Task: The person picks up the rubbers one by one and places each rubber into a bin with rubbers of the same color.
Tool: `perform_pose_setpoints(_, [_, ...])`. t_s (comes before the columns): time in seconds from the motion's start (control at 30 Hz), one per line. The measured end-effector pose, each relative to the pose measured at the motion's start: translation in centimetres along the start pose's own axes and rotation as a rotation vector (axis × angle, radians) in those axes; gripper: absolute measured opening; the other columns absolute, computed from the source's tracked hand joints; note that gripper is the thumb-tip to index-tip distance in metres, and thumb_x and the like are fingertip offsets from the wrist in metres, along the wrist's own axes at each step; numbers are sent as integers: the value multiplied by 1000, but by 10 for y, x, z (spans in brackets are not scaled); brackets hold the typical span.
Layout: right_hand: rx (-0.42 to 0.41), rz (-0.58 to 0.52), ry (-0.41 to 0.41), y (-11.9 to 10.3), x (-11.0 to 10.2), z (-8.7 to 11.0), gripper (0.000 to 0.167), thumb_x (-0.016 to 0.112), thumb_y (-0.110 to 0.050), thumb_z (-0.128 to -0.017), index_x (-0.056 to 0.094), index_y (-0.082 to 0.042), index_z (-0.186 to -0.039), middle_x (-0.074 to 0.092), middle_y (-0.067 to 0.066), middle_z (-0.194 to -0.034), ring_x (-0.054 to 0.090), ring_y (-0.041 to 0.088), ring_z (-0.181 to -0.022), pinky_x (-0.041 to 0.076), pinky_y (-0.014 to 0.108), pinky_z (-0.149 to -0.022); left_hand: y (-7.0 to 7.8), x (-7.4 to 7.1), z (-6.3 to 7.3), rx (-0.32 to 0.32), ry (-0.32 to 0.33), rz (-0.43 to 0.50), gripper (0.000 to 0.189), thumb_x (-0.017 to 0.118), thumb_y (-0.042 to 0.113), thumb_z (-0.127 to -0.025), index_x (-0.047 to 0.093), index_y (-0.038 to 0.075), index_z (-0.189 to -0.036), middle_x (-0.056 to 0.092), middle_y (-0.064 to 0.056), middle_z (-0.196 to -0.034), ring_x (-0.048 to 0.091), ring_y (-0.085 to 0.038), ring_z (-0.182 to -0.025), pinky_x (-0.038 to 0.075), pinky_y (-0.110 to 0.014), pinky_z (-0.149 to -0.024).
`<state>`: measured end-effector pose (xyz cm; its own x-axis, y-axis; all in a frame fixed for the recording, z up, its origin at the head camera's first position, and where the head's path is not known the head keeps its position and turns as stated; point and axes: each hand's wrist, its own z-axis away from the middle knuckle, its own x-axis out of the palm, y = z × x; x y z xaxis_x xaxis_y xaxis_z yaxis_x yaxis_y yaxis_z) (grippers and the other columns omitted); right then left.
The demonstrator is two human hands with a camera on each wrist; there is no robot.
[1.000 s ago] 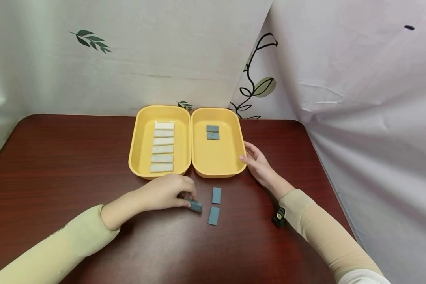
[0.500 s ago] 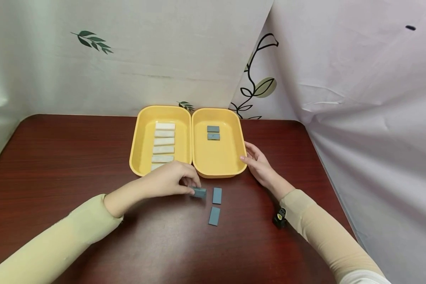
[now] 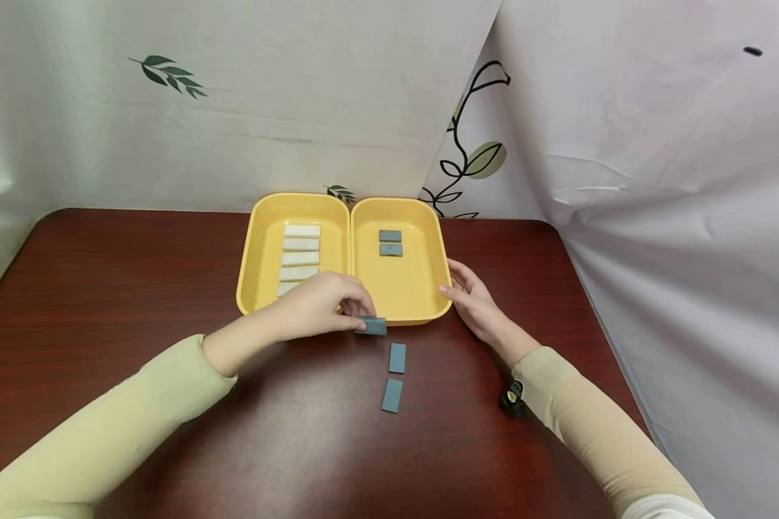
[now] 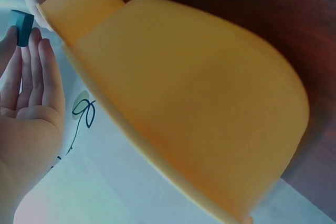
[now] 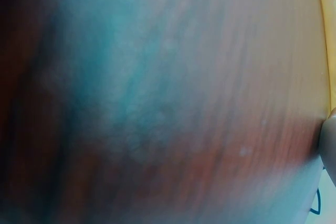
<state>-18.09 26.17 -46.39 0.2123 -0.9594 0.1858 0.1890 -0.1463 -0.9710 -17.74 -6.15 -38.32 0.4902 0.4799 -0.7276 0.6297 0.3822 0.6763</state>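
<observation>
My left hand (image 3: 318, 306) pinches a blue-grey rectangular block (image 3: 373, 326) between thumb and fingertips, at the front rim of the right yellow tray (image 3: 399, 297). In the left wrist view the block (image 4: 23, 28) juts past the fingertips. Two matching blocks (image 3: 390, 243) lie one behind the other in that tray. On the table in front are two more blue-grey blocks, a nearer one (image 3: 392, 396) and a farther one (image 3: 397, 358). My right hand (image 3: 475, 303) holds the tray's right side, thumb over the rim and fingers along the outer wall.
A left yellow tray (image 3: 253, 252) stands against the right one, with a column of several white blocks (image 3: 301, 244) in it, the front ones partly hidden by my left hand. Both trays are near the back edge of the dark red table (image 3: 136, 288). Cloth walls rise behind and at right.
My left hand has carried the blue-grey block up from the table, forward and slightly right to the right tray's front rim. My right hand has stayed on the tray.
</observation>
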Motion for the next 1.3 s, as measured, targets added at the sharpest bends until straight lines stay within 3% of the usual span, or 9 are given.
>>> perform_pose_setpoints(0.7, [-2,1,2,0,2,0,69,49,10,-102,23,4,-165,32,21,-166,55,3,-128,50,14,-103,-2,-17,-31,-66,33,-29,11,87,7,-88,81,7,-97,78,-4,-95,71,-14,-82,62,-32,-80])
perform_pose_setpoints(0.97, [-20,0,2,1,2,0,66,49,10,-102,24,6,-163,47,6,-151,57,3,-127,50,15,-104,-5,-21,-45,-75,26,-56,11,86,8,-89,81,7,-98,79,-4,-94,73,-16,-84,62,-33,-82])
perform_pose_setpoints(1.3, [-24,-3,-5,2,0,0,68,49,10,-101,23,6,-164,37,20,-162,56,6,-128,50,15,-104,-9,-29,-60,-120,4,-59,11,85,8,-90,81,7,-100,80,-5,-98,74,-18,-88,61,-34,-86])
